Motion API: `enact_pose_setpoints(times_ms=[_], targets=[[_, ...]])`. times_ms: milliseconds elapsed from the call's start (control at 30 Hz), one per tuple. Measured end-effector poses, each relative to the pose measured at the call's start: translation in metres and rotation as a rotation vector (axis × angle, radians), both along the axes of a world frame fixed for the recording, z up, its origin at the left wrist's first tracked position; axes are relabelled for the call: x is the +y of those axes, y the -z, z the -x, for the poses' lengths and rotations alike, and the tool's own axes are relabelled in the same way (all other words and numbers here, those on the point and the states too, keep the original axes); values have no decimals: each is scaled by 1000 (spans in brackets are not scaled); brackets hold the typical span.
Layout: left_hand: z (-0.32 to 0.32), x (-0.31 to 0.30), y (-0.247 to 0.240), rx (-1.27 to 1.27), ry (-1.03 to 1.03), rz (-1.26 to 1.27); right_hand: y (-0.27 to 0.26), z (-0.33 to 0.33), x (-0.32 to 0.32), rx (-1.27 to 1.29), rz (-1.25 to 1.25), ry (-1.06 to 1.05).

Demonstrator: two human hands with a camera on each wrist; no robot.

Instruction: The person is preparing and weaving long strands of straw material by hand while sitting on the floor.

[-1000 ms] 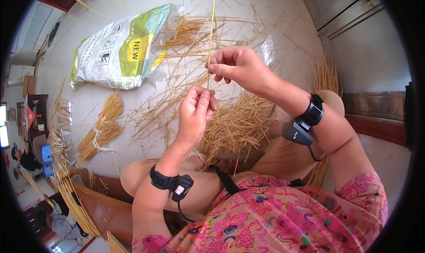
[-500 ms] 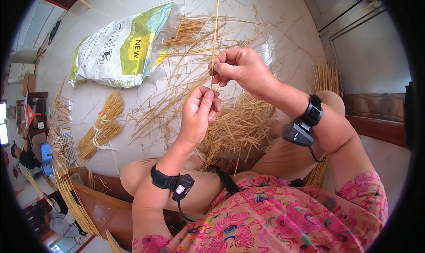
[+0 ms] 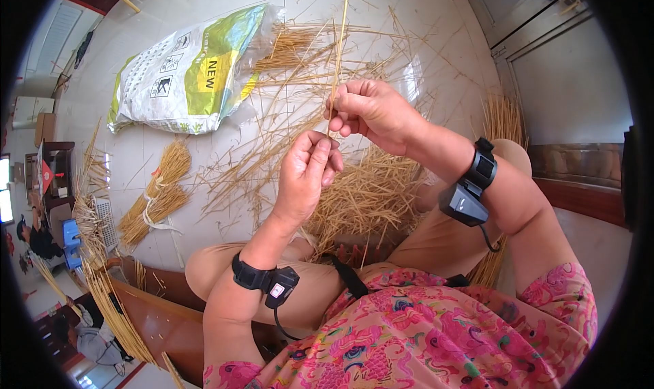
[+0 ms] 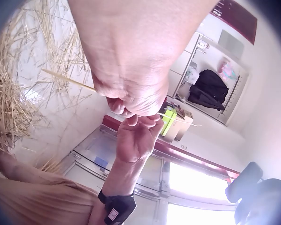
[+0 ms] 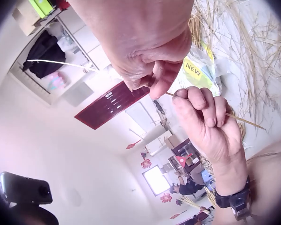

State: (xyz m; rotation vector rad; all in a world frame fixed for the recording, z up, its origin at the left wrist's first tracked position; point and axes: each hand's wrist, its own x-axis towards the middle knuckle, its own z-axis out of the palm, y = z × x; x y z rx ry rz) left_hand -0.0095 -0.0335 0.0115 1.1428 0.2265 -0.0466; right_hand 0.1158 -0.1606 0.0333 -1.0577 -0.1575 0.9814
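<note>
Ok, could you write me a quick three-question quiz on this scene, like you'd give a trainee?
1. True or false: the left hand and right hand hold the same stalk.
2. Which word is on the yellow patch of the bag?
A) OLD
B) NEW
C) RICE
3. Fill in: a long ____ strip is tied round the bundled straw.

Key: 1 true; 2 B; 3 white.

The person wears a pink floral shirt (image 3: 415,328), tan trousers (image 3: 436,249), black wrist cameras (image 3: 463,204).
</note>
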Motion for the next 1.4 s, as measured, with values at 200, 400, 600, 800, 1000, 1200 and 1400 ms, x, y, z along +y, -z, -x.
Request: enact_pose_setpoints(times_ms=[200,400,600,800,1000,1200,1400], targets=[[-1,1,3,-40,-38,-24,-1,1,-3,-389,468,-340],[0,4,-2,-11,-37,43,-21,-9,-9,-849,711,-796],[0,1,-1,20,-26,44,-21,-10,-4,-456,204,-130],[0,1,1,16,-1,15,-15,-7,-3,-467,189,-75],[0,0,1,22,1,18,-14,-4,-2,-423,179,-35],[1,0,-2,1,22,6,-7,-2,-2,-290,43,-32],[2,4,-4,-1,84,132,0,3,1,-3,-58,-90]])
